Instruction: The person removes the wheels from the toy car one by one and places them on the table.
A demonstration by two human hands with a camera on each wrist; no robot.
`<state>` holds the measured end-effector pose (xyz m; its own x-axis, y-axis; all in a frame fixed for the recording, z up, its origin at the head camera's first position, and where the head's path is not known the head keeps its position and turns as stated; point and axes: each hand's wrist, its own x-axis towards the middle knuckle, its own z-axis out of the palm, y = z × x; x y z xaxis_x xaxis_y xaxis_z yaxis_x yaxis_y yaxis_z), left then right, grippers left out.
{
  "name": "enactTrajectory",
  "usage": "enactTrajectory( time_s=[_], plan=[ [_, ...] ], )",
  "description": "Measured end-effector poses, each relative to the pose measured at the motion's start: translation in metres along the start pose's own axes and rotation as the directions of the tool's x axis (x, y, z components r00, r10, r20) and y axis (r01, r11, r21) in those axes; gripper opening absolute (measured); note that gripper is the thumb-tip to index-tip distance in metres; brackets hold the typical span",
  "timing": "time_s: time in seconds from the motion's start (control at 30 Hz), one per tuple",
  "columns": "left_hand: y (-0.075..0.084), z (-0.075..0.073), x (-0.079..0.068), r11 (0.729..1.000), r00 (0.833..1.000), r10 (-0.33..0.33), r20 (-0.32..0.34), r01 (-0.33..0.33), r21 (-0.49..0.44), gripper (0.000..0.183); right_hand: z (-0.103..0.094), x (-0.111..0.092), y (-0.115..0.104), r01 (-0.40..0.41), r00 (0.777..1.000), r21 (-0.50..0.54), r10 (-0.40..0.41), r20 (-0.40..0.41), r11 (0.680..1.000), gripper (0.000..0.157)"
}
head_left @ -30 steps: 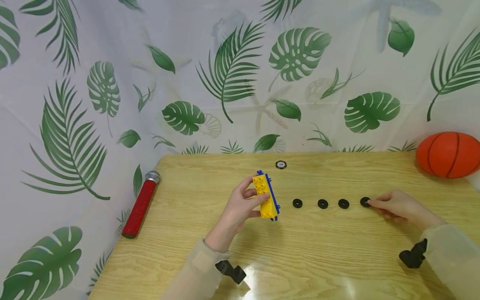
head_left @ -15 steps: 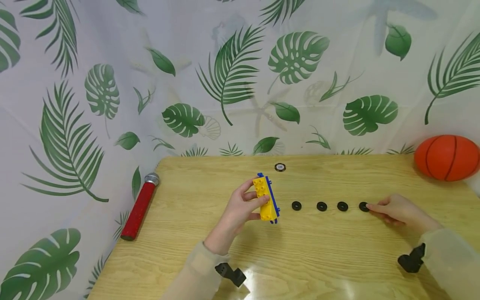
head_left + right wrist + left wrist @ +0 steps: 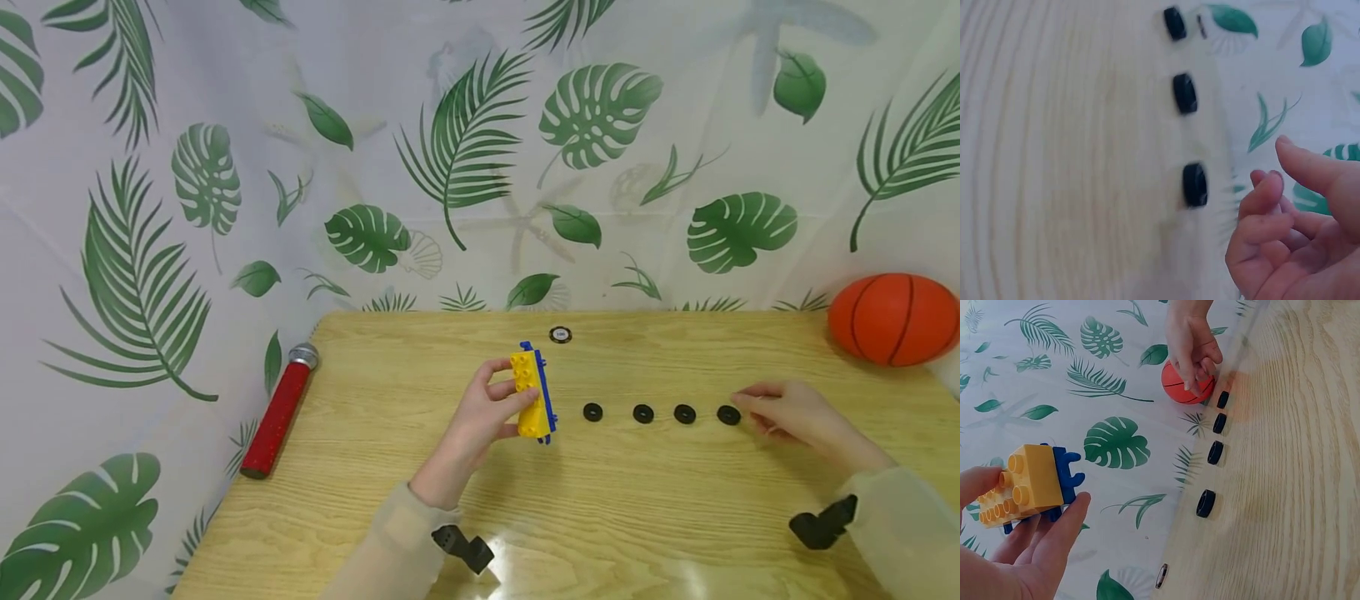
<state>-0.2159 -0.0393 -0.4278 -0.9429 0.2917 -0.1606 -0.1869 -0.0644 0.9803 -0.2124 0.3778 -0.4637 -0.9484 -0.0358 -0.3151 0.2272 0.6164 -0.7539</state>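
My left hand (image 3: 483,417) holds a yellow toy brick vehicle body with a blue base (image 3: 533,422) above the table, thumb across the yellow side. In the left wrist view, studs and blue hooked clips show on this toy vehicle body (image 3: 1041,478). Several small black toy wheels lie flat in a row to its right, from the nearest wheel (image 3: 592,412) to the rightmost wheel (image 3: 728,415). Beside that last one is my right hand (image 3: 802,417), fingertips right at its edge. The right wrist view shows this hand (image 3: 1297,231) with loosely bent fingers and nothing between thumb and forefinger.
A poker chip (image 3: 560,335) lies near the table's back edge. The red microphone (image 3: 279,421) rests along the left edge, and an orange ball (image 3: 892,319) sits at the back right. Leaf-print cloth (image 3: 480,275) hangs behind the wooden table (image 3: 615,508).
My right hand has let go of the rightmost wheel and drawn slightly away, leaving it in line with the others. The left hand keeps its hold on the toy vehicle body, nearly still.
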Motion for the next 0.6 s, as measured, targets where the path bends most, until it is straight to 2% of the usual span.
enactTrajectory(
  time_s=[0.13, 0.27, 0.4, 0.6],
  plan=[
    [0.0, -0.001, 0.001, 1.0, 1.0, -0.004, -0.005, 0.004, 0.005, 0.054, 0.006, -0.005, -0.023, 0.089, 0.996, 0.054, -0.088, -0.021, 0.995, 0.065],
    [0.001, -0.002, 0.0, 1.0, 1.0, -0.001, 0.001, 0.001, 0.002, 0.054, 0.014, -0.012, -0.049, 0.186, 0.981, 0.086, -0.18, -0.072, 0.979, 0.066],
    [0.0, -0.004, -0.001, 1.0, 1.0, -0.009, 0.007, 0.009, -0.004, 0.055, 0.023, -0.019, -0.072, 0.273, 0.958, 0.118, -0.26, -0.12, 0.955, 0.064],
    [-0.001, -0.004, 0.0, 1.0, 1.0, 0.003, 0.013, -0.003, -0.007, 0.055, 0.033, -0.027, -0.098, 0.368, 0.928, 0.199, -0.344, -0.144, 0.908, 0.061]
  ],
)
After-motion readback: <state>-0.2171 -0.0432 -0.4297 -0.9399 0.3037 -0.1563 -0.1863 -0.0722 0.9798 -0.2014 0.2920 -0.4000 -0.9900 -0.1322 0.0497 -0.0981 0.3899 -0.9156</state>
